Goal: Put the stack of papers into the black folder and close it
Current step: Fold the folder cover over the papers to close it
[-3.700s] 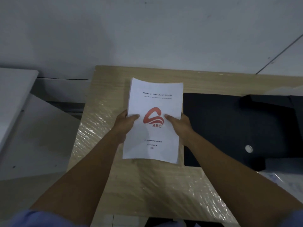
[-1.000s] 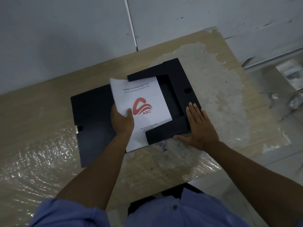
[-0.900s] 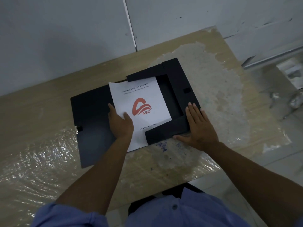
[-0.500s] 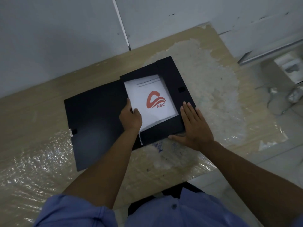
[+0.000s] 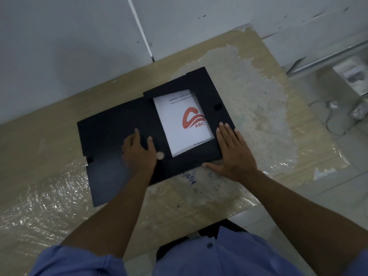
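Observation:
The black folder [image 5: 111, 136] lies open on the wooden table. The white stack of papers [image 5: 177, 124], with a red ABC logo, sits inside the folder's right half, its top, right and bottom edges tucked under black flaps. My left hand [image 5: 139, 154] rests flat on the folder's middle, just left of the papers, beside a round silver snap [image 5: 160, 155]; it holds nothing. My right hand [image 5: 233, 154] lies flat, fingers spread, on the folder's bottom right corner flap.
The table [image 5: 49, 186] is covered with crinkled clear plastic film and stands against a grey wall. Its right edge drops to a floor with a white box [image 5: 352, 76] and loose wires [image 5: 336, 120]. My blue shirt fills the bottom of the view.
The papers have slid right, fully into the folder's flap pocket. My left hand has let go of them and moved left onto the folder's middle. My right hand has stayed on the corner.

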Tool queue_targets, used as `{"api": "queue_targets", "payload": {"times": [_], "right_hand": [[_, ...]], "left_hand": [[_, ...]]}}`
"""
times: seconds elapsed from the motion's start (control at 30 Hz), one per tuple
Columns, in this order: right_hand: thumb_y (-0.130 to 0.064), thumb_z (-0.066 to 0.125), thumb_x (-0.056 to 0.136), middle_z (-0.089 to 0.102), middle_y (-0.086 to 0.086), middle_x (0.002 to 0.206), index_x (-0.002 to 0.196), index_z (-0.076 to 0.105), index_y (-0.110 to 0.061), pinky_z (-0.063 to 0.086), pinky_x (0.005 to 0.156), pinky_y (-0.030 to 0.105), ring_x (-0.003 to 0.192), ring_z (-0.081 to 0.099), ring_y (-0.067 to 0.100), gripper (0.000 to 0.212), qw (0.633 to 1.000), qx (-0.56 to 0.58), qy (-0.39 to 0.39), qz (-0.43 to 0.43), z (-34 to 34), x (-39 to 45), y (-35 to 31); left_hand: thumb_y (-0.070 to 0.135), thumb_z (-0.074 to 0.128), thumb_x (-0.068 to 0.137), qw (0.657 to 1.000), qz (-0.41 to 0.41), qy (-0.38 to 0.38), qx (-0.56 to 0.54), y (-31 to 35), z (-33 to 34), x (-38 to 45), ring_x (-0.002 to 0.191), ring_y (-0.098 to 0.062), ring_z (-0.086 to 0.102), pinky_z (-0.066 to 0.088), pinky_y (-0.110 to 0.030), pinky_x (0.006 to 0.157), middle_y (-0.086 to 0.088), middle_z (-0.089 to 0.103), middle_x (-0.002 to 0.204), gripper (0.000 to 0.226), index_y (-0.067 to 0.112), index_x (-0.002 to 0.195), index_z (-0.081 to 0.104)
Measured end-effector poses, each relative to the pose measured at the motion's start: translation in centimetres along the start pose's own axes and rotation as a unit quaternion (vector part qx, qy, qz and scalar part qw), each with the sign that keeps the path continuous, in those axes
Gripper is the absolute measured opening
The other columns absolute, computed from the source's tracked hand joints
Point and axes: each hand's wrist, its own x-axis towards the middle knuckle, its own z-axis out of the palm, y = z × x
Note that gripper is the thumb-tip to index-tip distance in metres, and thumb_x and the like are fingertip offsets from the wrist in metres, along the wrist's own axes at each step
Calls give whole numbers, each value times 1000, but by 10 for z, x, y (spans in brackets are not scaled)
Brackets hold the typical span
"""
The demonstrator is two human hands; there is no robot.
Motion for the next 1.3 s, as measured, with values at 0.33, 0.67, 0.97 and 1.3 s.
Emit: {"api": "queue_targets", "payload": {"times": [0.33,0.67,0.97,1.3], "right_hand": [[-87,39,86,23,24,170,159,25,6,24,129,53,159,21,36,120,1000,-5,1,-10,1,-1,0],[-91,33,83,22,24,171,159,25,6,22,129,54,159,21,36,123,1000,-5,-27,-6,-3,1,1],[-93,33,78,16,21,173,161,19,4,4,131,45,161,13,33,129,998,-12,-61,7,-8,4,-3],[-95,30,74,11,21,174,162,14,3,4,130,46,162,9,34,133,997,2,-79,15,-17,7,-4]], "left_hand": [[64,55,91,976,-215,-4,20,-74,-56,4,149,-45,29,28,-61,120,-22,29,163,90,11,159,27],[73,71,72,940,-337,15,-44,-89,-72,29,148,-43,28,32,-63,115,-22,30,160,110,12,156,35],[87,80,20,905,-377,37,-194,-137,-77,48,108,-35,69,59,-46,94,-14,73,117,122,8,112,73],[25,80,82,943,-242,19,-225,-81,-159,39,108,-31,67,58,-42,89,-11,67,121,46,12,123,63]]}}
